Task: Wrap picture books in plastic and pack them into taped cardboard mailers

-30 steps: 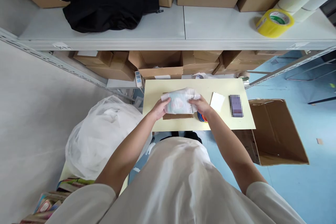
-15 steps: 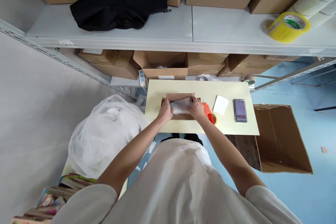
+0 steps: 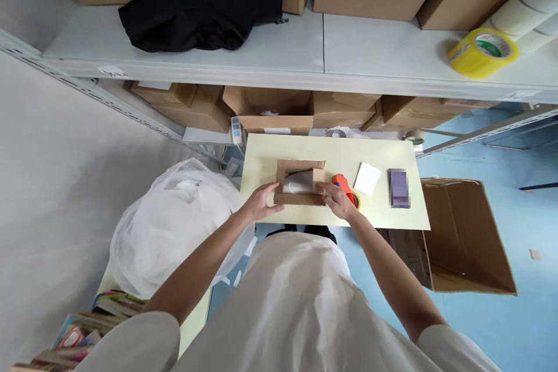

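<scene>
A small open cardboard box (image 3: 300, 200) lies on the pale yellow table, flaps spread out. Inside it is an item in whitish translucent wrapping (image 3: 298, 185); what it holds I cannot make out. My left hand (image 3: 261, 202) is open at the box's left end, thumb and fingers apart, fingertips at its edge. At the right end, my right hand (image 3: 338, 200) has its index finger stretched onto the right flap, the other fingers partly bent. Just beyond that hand sits a red tape dispenser (image 3: 342, 182) with a tape roll, partly covered by it.
White cards (image 3: 367, 178) and a blurred purple item (image 3: 399, 188) lie on the table's right. A large open carton (image 3: 468, 238) stands right of it. White plastic film (image 3: 174, 226) is heaped at left. The shelf (image 3: 209, 67) overhead bears cartons, black cloth and yellow tape (image 3: 482, 52).
The wrapped item has gone down into the box, and both hands have let go of it. My left hand has moved left and nearer me; my right has shifted slightly nearer me.
</scene>
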`<move>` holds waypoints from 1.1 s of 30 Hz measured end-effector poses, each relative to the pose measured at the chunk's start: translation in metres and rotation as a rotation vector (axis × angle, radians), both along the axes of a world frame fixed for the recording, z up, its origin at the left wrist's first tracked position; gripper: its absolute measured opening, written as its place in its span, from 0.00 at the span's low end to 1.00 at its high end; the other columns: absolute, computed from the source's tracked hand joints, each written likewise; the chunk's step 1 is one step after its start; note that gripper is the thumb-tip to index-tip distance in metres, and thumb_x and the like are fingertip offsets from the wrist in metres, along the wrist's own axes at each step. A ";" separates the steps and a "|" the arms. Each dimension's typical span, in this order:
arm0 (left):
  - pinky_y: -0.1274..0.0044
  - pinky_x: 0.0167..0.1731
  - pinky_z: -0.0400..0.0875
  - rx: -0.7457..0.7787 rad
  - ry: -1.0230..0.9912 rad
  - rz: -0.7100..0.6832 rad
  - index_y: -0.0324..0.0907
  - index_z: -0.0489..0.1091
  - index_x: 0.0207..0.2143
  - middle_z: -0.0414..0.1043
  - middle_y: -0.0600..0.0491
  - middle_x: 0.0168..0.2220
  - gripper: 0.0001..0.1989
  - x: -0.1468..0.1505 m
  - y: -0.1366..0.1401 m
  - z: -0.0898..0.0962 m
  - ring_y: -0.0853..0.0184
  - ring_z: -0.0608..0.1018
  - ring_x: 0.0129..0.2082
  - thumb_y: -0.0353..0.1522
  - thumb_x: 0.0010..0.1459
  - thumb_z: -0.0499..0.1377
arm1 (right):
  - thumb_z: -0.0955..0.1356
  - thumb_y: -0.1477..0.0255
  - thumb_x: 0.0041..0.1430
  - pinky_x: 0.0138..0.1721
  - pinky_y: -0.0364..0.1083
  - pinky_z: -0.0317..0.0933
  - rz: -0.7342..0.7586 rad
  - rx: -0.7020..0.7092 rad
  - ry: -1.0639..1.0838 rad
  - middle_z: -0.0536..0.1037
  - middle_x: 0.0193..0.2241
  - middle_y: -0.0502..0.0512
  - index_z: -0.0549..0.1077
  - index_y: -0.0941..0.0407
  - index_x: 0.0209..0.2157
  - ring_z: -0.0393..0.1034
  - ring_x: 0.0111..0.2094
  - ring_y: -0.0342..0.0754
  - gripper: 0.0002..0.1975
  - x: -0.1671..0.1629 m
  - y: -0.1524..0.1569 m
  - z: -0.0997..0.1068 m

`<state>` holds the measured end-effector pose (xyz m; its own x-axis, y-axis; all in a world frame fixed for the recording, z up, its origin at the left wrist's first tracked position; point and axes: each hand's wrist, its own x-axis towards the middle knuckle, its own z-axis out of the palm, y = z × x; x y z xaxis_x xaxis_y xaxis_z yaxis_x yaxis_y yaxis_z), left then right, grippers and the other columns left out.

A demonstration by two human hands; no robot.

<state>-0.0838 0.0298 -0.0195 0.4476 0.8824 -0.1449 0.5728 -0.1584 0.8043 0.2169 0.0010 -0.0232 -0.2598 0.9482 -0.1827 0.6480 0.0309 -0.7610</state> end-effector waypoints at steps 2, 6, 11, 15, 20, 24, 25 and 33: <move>0.62 0.57 0.59 0.007 0.022 -0.118 0.43 0.68 0.51 0.65 0.42 0.56 0.37 -0.004 0.003 -0.003 0.49 0.66 0.57 0.43 0.36 0.70 | 0.62 0.74 0.53 0.56 0.58 0.56 0.158 0.039 -0.075 0.65 0.58 0.57 0.68 0.54 0.53 0.59 0.57 0.56 0.24 0.007 0.000 -0.006; 0.63 0.56 0.61 0.016 -0.035 -0.091 0.45 0.73 0.43 0.71 0.45 0.50 0.20 -0.004 0.013 -0.014 0.54 0.71 0.53 0.39 0.46 0.64 | 0.66 0.71 0.50 0.57 0.59 0.56 0.266 0.075 -0.142 0.63 0.59 0.58 0.70 0.53 0.52 0.60 0.56 0.58 0.24 0.012 0.004 -0.014; 0.67 0.45 0.70 -0.027 -0.215 0.242 0.45 0.71 0.41 0.74 0.48 0.41 0.14 0.005 0.017 -0.037 0.62 0.77 0.41 0.36 0.50 0.62 | 0.64 0.70 0.56 0.52 0.60 0.61 -0.079 0.135 -0.093 0.69 0.52 0.62 0.68 0.54 0.51 0.64 0.53 0.57 0.20 0.002 0.017 -0.020; 0.72 0.33 0.73 -0.119 -0.266 0.513 0.41 0.67 0.42 0.71 0.50 0.37 0.23 0.011 0.019 -0.052 0.69 0.76 0.28 0.34 0.41 0.67 | 0.67 0.73 0.49 0.48 0.56 0.65 -0.179 0.069 -0.031 0.54 0.61 0.63 0.43 0.52 0.65 0.66 0.51 0.54 0.44 -0.004 0.035 -0.022; 0.75 0.29 0.71 -0.282 -0.291 0.632 0.41 0.66 0.44 0.69 0.56 0.29 0.31 0.016 0.022 -0.057 0.71 0.73 0.24 0.35 0.35 0.70 | 0.67 0.75 0.49 0.49 0.56 0.64 -0.069 0.000 -0.068 0.59 0.60 0.57 0.41 0.46 0.65 0.66 0.52 0.53 0.45 0.003 0.045 -0.018; 0.76 0.27 0.70 -0.290 -0.316 0.679 0.41 0.66 0.42 0.69 0.57 0.29 0.32 0.021 0.018 -0.056 0.72 0.73 0.24 0.35 0.32 0.71 | 0.61 0.77 0.56 0.55 0.57 0.59 0.055 0.086 -0.196 0.58 0.62 0.56 0.59 0.50 0.59 0.57 0.59 0.54 0.29 0.004 0.037 -0.020; 0.76 0.27 0.69 -0.284 -0.320 0.681 0.41 0.66 0.41 0.68 0.57 0.29 0.31 0.023 0.017 -0.056 0.72 0.73 0.23 0.35 0.32 0.71 | 0.59 0.77 0.57 0.56 0.58 0.58 0.071 0.101 -0.231 0.55 0.63 0.56 0.60 0.51 0.59 0.56 0.60 0.55 0.27 0.003 0.034 -0.021; 0.69 0.34 0.73 -0.140 -0.145 0.545 0.41 0.67 0.44 0.70 0.50 0.38 0.31 0.035 0.019 -0.043 0.66 0.77 0.27 0.34 0.35 0.71 | 0.62 0.62 0.59 0.56 0.62 0.53 0.094 0.136 -0.412 0.42 0.66 0.63 0.43 0.60 0.65 0.45 0.63 0.64 0.38 -0.010 0.013 -0.025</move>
<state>-0.0490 0.0489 -0.0624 -0.0416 0.9679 -0.2480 0.4240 0.2419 0.8728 0.2073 0.0141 -0.0481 -0.2775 0.9466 -0.1644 0.8861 0.1861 -0.4245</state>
